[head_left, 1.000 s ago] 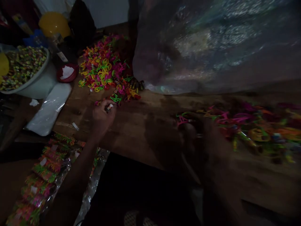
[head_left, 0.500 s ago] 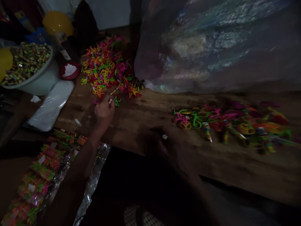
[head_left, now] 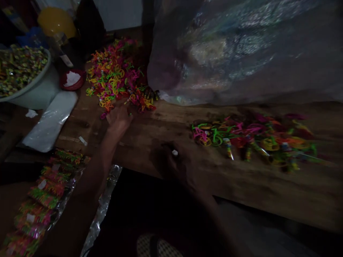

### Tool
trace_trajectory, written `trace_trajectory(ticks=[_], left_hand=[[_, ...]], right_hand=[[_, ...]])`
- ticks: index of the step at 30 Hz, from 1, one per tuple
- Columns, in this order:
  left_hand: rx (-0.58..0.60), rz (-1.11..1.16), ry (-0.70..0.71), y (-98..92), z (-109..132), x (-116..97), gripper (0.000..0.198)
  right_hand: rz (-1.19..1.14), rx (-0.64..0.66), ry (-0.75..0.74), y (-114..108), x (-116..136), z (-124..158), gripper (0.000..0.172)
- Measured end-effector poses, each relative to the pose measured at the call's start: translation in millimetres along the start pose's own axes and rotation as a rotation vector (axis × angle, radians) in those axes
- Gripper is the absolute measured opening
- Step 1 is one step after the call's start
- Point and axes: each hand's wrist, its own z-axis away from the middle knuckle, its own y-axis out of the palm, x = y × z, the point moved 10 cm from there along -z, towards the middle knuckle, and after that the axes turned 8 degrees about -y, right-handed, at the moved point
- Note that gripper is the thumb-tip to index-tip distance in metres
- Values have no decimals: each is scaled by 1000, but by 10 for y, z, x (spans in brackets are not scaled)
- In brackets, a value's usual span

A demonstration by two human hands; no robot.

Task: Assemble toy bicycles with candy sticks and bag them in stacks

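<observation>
Over the near edge of a heap of small coloured plastic toy bicycles (head_left: 115, 76), my left hand (head_left: 119, 117) reaches down with its fingers curled. A speck of green shows beside its fingers; whatever lies beneath them is hidden. My right hand (head_left: 178, 164) is closed in deep shadow above the table's front edge. A small white piece (head_left: 174, 153) pokes out of it, too dim to name exactly. To its right, a spread row of toy bicycles (head_left: 217, 135) lies on the wood, with several small bright-wrapped tubes (head_left: 229, 148) among them.
A large clear plastic bag (head_left: 227, 57) fills the back. Leftward stand a pale tub (head_left: 40, 87) of wrapped pieces, a red basket (head_left: 76, 85) with white paper, and flat plastic sleeves (head_left: 52, 119). Filled packets (head_left: 45, 194) hang below the wooden table (head_left: 150, 125).
My left hand has come over the green toy bicycle and the small tube beside it, covering both. My right hand stays low with the white piece. The whole view has shifted slightly.
</observation>
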Motion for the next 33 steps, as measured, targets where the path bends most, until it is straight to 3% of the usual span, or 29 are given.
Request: trace_trajectory(ticks=[3, 5, 7, 9, 12, 16, 19, 22, 27, 33], left_hand=[[-21, 68, -9, -90, 34, 129, 20], [55, 322, 34, -90, 127, 165, 16], [224, 718, 41, 14, 270, 150, 16], [446, 1078, -47, 229, 463, 87, 25], [729, 1306, -173, 543, 815, -128, 41], [867, 1302, -183, 699, 1150, -370, 47], [878, 1286, -181, 729, 1283, -422, 45], [867, 1295, -152, 715, 1362, -441, 41], [839, 1324, -126, 650, 1422, -480, 34], [891, 1233, -105, 627, 1470, -551, 31]], right_hand=[[-18, -55, 37, -90, -25, -31, 27], [-6, -87, 47, -151, 12, -62, 30], [-4, -95, 34, -179, 80, -81, 39], [-43, -85, 7, -182, 153, -77, 43], [-137, -43, 6, -169, 179, -27, 38], [-332, -112, 174, -236, -64, 82, 32], [-473, -172, 205, -247, -156, 117, 33], [-555, -126, 205, -172, -107, 120, 36], [-450, -135, 6, -314, 167, 111, 35], [-290, -164, -112, -429, 184, 169, 26]])
